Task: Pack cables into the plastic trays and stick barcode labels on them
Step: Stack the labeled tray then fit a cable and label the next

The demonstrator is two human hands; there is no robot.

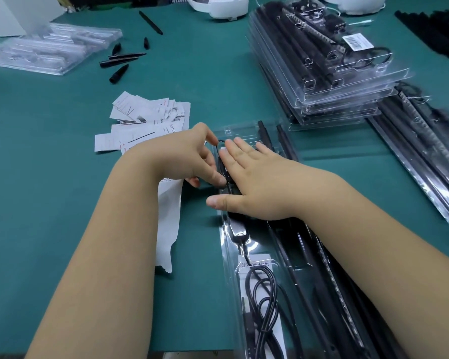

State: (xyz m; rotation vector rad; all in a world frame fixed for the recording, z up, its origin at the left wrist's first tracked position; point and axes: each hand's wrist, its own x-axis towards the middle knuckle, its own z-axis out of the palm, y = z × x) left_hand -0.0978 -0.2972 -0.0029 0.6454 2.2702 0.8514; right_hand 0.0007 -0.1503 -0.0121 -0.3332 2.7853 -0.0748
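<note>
Packing/assembly workstation, small factory or workshop. Evidence: tabletop (62, 177) w/ teal-green work mat; stack of filled clear plastic trays (329, 73) at right, top one w/ barcode label (357, 42); pile of empty clear trays (47, 47) far left; loose black plastic parts (122, 58) scattered mid-left; heap of printed paper inserts (145, 117) centre; open tray (254, 281) in front w/ coiled black cable (263, 294) and black rods (303, 255); more filled trays (425, 156) far right. Repeated identical items, batch work, no household furnishings in view.

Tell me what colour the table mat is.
Teal green flat table mat, clearest in the head view.
</note>
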